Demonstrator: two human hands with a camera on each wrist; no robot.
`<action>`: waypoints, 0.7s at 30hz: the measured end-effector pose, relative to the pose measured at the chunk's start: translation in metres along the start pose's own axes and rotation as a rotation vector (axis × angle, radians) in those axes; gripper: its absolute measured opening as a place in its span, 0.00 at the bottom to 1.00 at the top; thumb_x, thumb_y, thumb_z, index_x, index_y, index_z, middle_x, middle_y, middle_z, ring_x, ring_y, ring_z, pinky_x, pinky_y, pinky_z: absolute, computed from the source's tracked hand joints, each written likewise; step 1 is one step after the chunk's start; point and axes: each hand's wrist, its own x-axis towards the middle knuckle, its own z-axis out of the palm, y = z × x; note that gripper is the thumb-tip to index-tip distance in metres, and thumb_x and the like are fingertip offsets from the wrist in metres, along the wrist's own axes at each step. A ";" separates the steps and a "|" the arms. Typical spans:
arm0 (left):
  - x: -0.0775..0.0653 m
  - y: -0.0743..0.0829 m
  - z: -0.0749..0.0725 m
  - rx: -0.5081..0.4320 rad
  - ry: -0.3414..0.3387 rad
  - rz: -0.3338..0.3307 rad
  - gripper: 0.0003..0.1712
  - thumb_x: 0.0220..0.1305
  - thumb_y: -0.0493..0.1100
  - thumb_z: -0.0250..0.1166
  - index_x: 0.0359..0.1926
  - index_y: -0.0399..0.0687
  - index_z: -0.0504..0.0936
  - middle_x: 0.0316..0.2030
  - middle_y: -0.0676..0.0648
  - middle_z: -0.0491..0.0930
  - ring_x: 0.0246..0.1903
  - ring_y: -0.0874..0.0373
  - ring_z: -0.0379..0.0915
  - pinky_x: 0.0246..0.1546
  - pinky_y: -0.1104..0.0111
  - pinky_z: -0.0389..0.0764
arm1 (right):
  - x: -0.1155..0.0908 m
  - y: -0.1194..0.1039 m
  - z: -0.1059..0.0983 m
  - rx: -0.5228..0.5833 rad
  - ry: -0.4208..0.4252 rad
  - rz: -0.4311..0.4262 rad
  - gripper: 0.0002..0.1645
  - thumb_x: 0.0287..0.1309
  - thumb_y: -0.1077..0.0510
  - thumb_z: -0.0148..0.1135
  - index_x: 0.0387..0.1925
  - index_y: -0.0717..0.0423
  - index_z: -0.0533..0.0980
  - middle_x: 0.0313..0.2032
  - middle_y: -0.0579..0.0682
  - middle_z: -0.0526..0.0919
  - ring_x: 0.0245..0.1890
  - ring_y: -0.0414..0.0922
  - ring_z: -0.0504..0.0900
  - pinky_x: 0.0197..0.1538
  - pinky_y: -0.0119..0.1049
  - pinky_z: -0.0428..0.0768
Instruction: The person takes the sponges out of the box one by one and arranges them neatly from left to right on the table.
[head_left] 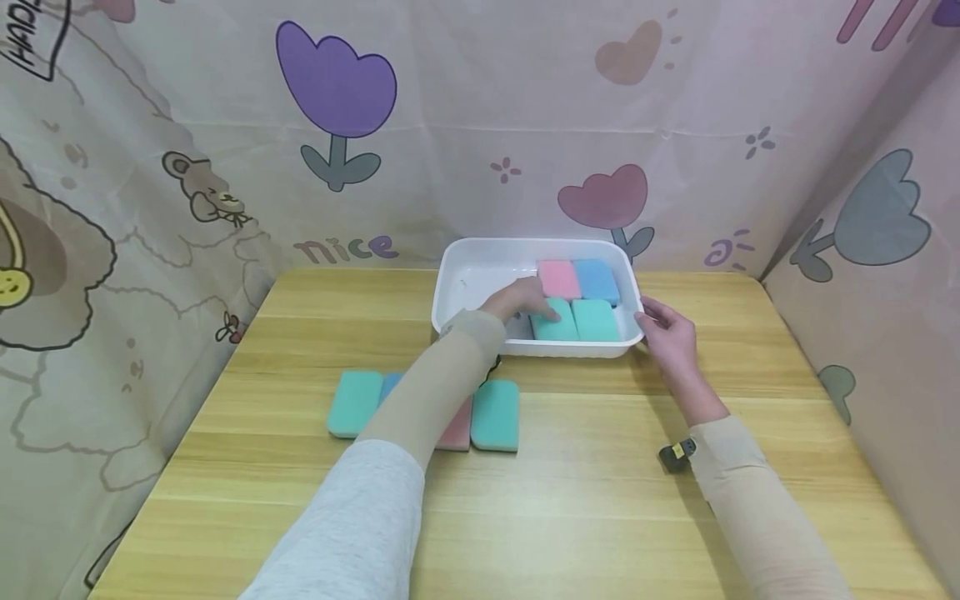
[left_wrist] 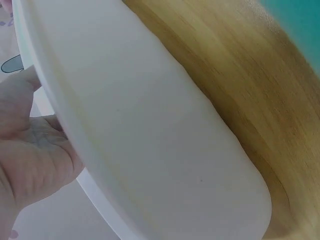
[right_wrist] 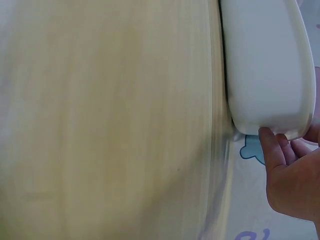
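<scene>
Teal block (head_left: 558, 332) under the left grip (head_left: 519, 298), one digit on top, and whether it's pinched I can't tell; right grip (head_left: 671, 337) pinching the tray (head_left: 465, 287)! Flat, round-cornered, that block sits inside the white tray beside a teal twin (head_left: 597, 322), pink block (head_left: 557, 279) and blue block (head_left: 596, 281) behind; more blocks (head_left: 495, 417) on the desk (head_left: 585, 508).

Saw plain white on the tray (head_left: 562, 351), pink and blue on the back blocks (head_left: 557, 279) inside it, mint green on the front blocks (head_left: 597, 322) inside, yellowish wood grain on the tabletop (head_left: 570, 500) beneath, purple and pink flowers (head_left: 337, 83) on the pale cloth (head_left: 465, 100) behind.
</scene>
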 end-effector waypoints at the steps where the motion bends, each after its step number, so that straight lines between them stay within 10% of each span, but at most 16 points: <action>1: -0.001 0.000 -0.001 0.001 0.001 0.002 0.42 0.68 0.53 0.71 0.74 0.40 0.65 0.69 0.42 0.71 0.64 0.46 0.71 0.59 0.53 0.81 | 0.000 0.000 0.000 0.003 0.001 -0.001 0.32 0.77 0.55 0.56 0.76 0.59 0.65 0.73 0.62 0.69 0.71 0.57 0.72 0.61 0.32 0.80; 12: -0.013 -0.011 -0.006 -0.285 -0.011 0.038 0.19 0.69 0.44 0.71 0.47 0.38 0.71 0.43 0.44 0.71 0.46 0.49 0.76 0.54 0.58 0.85 | 0.001 0.001 0.000 0.004 -0.005 0.012 0.32 0.77 0.55 0.56 0.77 0.57 0.64 0.75 0.60 0.67 0.72 0.55 0.71 0.63 0.33 0.79; 21: -0.018 -0.018 -0.008 -0.510 -0.021 -0.004 0.31 0.70 0.43 0.70 0.66 0.32 0.71 0.60 0.37 0.75 0.56 0.45 0.80 0.56 0.61 0.85 | 0.001 0.001 -0.001 0.006 -0.005 0.007 0.32 0.77 0.55 0.56 0.76 0.58 0.65 0.74 0.61 0.68 0.71 0.56 0.72 0.61 0.32 0.80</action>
